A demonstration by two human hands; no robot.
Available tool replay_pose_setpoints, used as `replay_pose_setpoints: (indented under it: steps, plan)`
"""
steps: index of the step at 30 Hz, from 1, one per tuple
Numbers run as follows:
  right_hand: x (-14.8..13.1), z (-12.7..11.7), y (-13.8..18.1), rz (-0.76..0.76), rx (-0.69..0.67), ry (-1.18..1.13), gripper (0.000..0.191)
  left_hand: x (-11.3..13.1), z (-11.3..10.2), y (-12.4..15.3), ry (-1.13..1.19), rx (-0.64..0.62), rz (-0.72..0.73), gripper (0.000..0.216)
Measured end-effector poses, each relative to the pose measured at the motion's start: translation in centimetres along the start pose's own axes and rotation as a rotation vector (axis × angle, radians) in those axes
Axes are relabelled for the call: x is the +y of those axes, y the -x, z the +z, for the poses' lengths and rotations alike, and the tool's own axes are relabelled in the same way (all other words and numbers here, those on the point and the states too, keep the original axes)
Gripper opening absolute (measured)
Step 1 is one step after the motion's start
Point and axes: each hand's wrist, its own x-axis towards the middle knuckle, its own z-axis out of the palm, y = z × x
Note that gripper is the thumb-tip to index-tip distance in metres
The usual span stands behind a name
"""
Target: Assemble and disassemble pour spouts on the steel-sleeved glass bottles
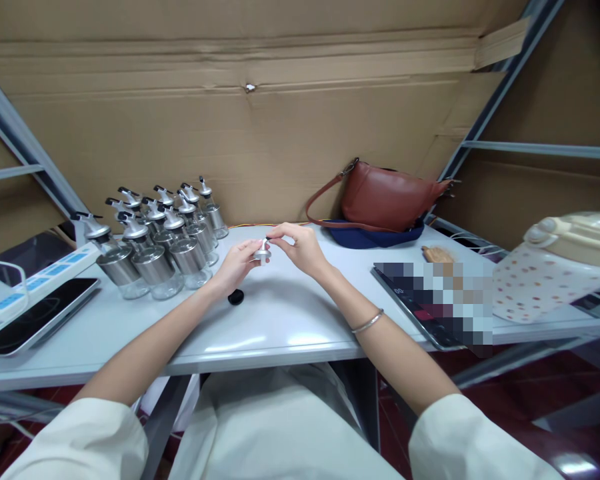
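Near the middle of the table, my left hand [237,267] is closed around a silver pourer top [263,253], holding it just above the surface. My right hand [303,248] meets it from the other side, thumb and forefinger pinching the small black tip at the top of the pourer. A round black cap [236,297] lies on the table below my left hand. To the left stands a group of glass and steel oil bottles [153,267], several of them, each topped with a similar pourer and black lever.
A power strip [50,277] and a black tablet [35,317] lie at the left. A brown handbag [387,200] rests on dark blue cloth [375,235] at the back. On the right are a partly blurred dark device [405,300] and a spotted jug [540,280].
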Motion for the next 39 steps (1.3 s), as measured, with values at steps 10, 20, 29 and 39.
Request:
replay_pose_setpoints:
  steps: [10, 20, 29, 39]
  plan:
    - [-0.3, -0.1, -0.4, 0.086, -0.054, 0.008, 0.008, -0.3, -0.4, -0.3, -0.131, 0.026, 0.072, 0.031]
    - [-1.0, 0.5, -0.2, 0.369, -0.256, -0.149, 0.035, -0.7, -1.6, 0.0, -1.238, 0.127, 0.774, 0.02]
    - [-1.1, 0.2, 0.0, 0.991, -0.417, -0.77, 0.029, -0.9, -1.7, -0.1, -1.572, 0.073, 1.154, 0.021]
    - [0.5, 1.4, 0.2, 0.364, -0.218, -0.399, 0.018, -0.4, -1.2, 0.2, -0.969, 0.134, 0.455, 0.022]
